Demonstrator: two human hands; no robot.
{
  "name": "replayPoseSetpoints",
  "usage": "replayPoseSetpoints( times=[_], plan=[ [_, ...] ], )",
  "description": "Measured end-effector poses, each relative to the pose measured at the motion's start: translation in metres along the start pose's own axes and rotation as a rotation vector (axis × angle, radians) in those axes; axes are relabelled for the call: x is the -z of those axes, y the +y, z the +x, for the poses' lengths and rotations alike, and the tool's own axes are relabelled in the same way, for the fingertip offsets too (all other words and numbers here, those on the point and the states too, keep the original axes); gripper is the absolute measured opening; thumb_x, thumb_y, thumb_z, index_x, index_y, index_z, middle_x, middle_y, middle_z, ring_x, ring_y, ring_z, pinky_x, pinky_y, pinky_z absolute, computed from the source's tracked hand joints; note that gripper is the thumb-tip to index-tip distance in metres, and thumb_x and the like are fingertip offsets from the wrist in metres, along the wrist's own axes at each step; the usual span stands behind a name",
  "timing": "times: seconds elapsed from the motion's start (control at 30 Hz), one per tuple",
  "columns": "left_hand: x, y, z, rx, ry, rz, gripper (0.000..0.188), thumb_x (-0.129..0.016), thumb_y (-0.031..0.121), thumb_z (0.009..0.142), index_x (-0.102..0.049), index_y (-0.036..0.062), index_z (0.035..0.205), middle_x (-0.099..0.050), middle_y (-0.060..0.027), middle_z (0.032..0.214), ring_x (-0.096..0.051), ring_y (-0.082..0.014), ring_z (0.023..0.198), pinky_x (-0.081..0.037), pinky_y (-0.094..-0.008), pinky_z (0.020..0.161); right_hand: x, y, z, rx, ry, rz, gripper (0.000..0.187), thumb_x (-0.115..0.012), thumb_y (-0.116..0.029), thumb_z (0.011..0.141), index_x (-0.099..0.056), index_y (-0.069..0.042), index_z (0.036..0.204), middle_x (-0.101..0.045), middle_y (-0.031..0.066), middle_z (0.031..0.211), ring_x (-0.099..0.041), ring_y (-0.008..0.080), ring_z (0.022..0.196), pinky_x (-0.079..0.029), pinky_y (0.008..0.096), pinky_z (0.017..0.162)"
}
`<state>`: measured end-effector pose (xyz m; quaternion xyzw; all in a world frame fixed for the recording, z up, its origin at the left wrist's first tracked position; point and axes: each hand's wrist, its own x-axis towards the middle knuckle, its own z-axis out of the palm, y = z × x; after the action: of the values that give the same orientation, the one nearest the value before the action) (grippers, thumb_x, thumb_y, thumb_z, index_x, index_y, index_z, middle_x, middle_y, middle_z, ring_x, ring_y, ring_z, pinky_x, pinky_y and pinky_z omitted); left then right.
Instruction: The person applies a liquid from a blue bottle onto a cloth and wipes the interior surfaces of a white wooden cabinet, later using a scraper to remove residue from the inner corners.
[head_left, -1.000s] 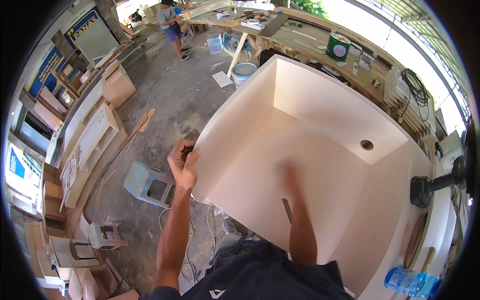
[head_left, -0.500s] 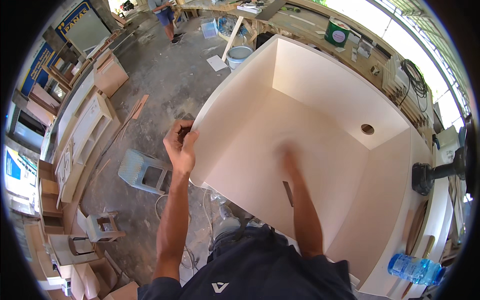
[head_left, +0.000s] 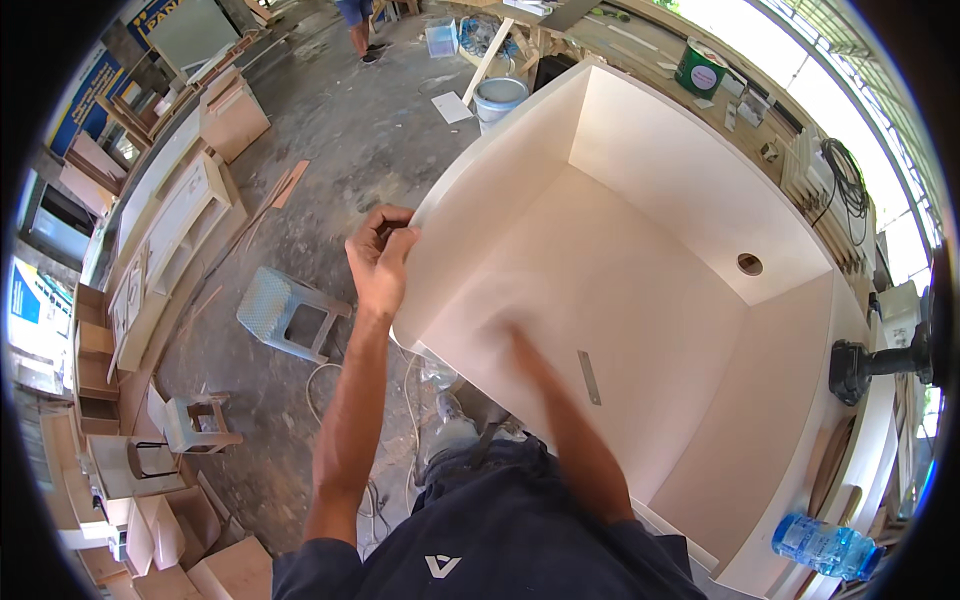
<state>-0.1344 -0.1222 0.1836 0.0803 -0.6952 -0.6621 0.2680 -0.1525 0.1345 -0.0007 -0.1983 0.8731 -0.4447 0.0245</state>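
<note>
A large white open-topped cabinet box (head_left: 660, 270) lies in front of me, with a round hole (head_left: 749, 265) in its far right wall. My left hand (head_left: 380, 265) is closed on the top edge of its left side panel, fingers over the outside and thumb toward the inside. Over the cabinet's inner face, near the front left, my right hand (head_left: 508, 343) is smeared by motion, so its fingers and anything in them cannot be made out. A flat metal strip (head_left: 588, 377) rests on the inner face just right of my right forearm.
Left on the floor stand a blue plastic stool (head_left: 275, 308) and a smaller stool (head_left: 200, 425). Behind the cabinet are a bucket (head_left: 500, 97) and a workbench with a green can (head_left: 699, 68). A cordless drill (head_left: 860, 368) and a blue water bottle (head_left: 822, 545) lie right. A person (head_left: 360, 28) stands far off.
My right hand has swept left and nearer across the cabinet's inner face, leaving the metal strip more fully visible. My left hand keeps its grip on the panel edge. The whole view has shifted slightly.
</note>
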Motion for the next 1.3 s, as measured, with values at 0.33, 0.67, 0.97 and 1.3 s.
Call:
replayPoseSetpoints(
  times=[0.33,0.67,0.97,1.3],
  plan=[
    [0.014,-0.019,-0.002,0.091,-0.049,-0.233,0.014,-0.059,0.004,0.085,-0.068,-0.0036,0.094,-0.067,-0.0044,0.085,-0.058,-0.0102,0.075,-0.045,-0.0246,0.07,0.126,-0.092,0.005,-0.144,0.684,0.869,0.023,-0.061,-0.022,0.1,-0.067,0.0,0.102,-0.066,0.0049,0.093,-0.06,0.0125,0.083,-0.049,0.0306,0.074],
    [0.021,-0.019,-0.006,-0.058,0.159,-0.209,0.016,-0.06,0.002,0.085,-0.067,-0.0039,0.097,-0.065,-0.0065,0.092,-0.058,-0.0145,0.084,-0.044,-0.0254,0.078,-0.033,-0.057,-0.047,0.217,-0.939,0.218,0.024,-0.064,-0.018,0.097,-0.067,0.0,0.112,-0.068,0.0101,0.102,-0.06,0.0187,0.098,-0.047,0.0335,0.085],
    [0.01,-0.023,-0.136,0.08,-0.586,-0.059,0.044,-0.058,0.026,0.092,-0.06,-0.004,0.124,-0.065,-0.0164,0.116,-0.06,-0.0239,0.11,-0.045,-0.0367,0.09,0.117,-0.143,-0.032,0.384,-0.286,0.679,0.025,-0.071,-0.01,0.091,-0.069,-0.002,0.115,-0.067,0.0095,0.103,-0.059,0.0215,0.103,-0.046,0.0342,0.09],
    [-0.03,-0.056,-0.133,0.163,-0.145,-0.109,0.031,-0.056,-0.001,0.09,-0.06,-0.0024,0.121,-0.066,-0.0121,0.109,-0.064,-0.0196,0.1,-0.049,-0.0322,0.09,0.018,-0.025,-0.003,0.189,0.155,-0.136,0.048,-0.065,-0.019,0.093,-0.055,-0.005,0.137,-0.052,0.0161,0.146,-0.042,0.0353,0.139,-0.033,0.0504,0.114]
  ],
)
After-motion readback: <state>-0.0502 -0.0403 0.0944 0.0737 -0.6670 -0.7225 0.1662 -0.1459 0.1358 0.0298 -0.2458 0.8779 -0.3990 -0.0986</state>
